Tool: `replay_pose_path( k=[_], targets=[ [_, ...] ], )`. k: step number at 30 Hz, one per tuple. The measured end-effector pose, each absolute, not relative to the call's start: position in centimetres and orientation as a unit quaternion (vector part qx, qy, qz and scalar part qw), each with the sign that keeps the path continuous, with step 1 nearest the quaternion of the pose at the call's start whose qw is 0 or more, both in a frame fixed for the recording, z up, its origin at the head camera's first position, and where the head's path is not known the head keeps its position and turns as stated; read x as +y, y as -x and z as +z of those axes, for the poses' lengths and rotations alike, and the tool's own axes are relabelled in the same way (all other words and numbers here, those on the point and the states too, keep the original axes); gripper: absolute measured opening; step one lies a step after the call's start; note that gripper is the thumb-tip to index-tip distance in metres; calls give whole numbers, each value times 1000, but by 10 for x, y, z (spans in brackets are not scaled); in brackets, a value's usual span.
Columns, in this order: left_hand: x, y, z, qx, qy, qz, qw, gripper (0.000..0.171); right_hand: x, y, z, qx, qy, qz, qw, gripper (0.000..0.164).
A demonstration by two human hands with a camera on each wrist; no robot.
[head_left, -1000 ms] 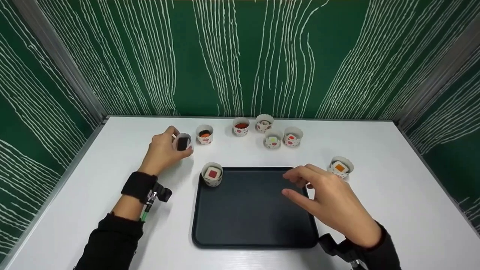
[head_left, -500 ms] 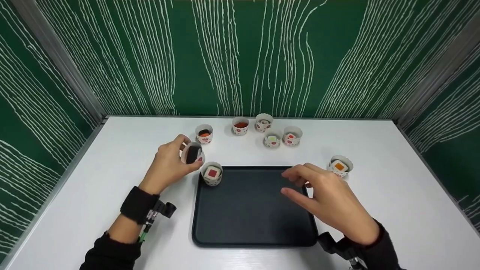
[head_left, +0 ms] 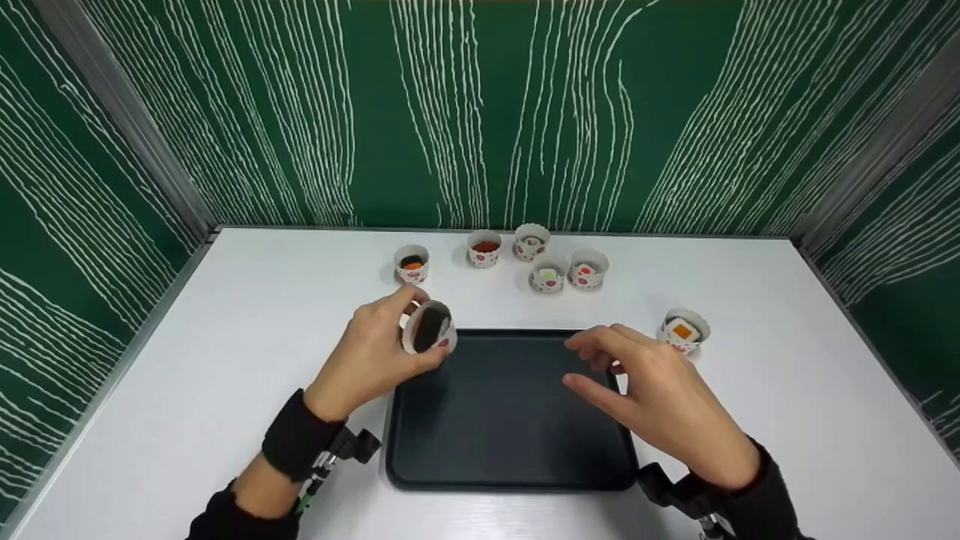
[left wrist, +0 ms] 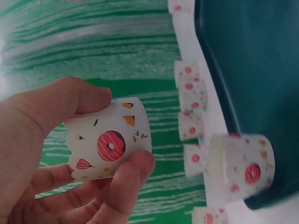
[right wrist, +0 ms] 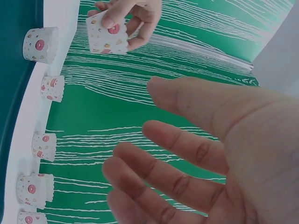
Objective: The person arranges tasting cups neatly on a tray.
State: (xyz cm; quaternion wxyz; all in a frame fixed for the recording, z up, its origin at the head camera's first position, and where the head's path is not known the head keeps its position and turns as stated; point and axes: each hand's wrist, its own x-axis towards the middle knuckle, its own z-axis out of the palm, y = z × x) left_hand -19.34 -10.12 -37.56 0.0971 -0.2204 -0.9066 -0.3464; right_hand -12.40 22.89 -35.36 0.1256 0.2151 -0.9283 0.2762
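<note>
My left hand [head_left: 367, 356] holds a paper baking cup [left wrist: 110, 135] printed with pink donuts, thumb on one side and fingers on the other. Inside the tilted cup sits a black-wrapped piece [head_left: 430, 328], perhaps sushi. The cup hangs above the back left corner of a dark tray [head_left: 510, 420]. Another printed cup [left wrist: 252, 168] stands on that tray corner; in the head view the held cup and hand hide it. Over the tray's right edge hovers my right hand [head_left: 660, 390], fingers loosely bent with nothing between them.
Along the back of the white table [head_left: 300, 285] stand several similar cups, among them one with a black and orange piece [head_left: 412, 263]. A cup with an orange-topped white piece [head_left: 682, 330] is right of the tray. Green, white-streaked walls [head_left: 420, 112] enclose the table.
My left hand has carried its cup from the table's left side rightward and toward me, over the tray corner, tilting it. The right hand has stayed in place.
</note>
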Motion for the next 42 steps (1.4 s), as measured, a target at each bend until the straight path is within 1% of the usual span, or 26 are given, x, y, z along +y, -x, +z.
replay_pose_path(
  k=[3,10,17,20,26,29,35,42],
  targets=[
    [-93,185,-374,-901,233,-352,99,49,228,124,-355,-927,-216,280,124,28],
    [-76,171,-373,-869,272,-406,79,47,226,124,-356,-924,-220,287,121,33],
    [-62,162,-375,-871,296,-378,103,46,221,124,-355,-926,-219,297,83,35],
    [-56,161,-378,-867,307,-378,105,47,220,124,-357,-924,-224,302,74,34],
    [-50,159,-385,-847,344,-391,108,48,217,125,-361,-916,-247,305,82,31],
    [-49,157,-387,-847,343,-391,109,50,215,125,-362,-913,-256,307,78,30],
    [-47,154,-390,-849,342,-391,94,53,211,125,-365,-909,-265,311,80,29],
    [-41,152,-395,-840,356,-398,101,54,209,126,-367,-906,-276,313,77,30]
  ],
)
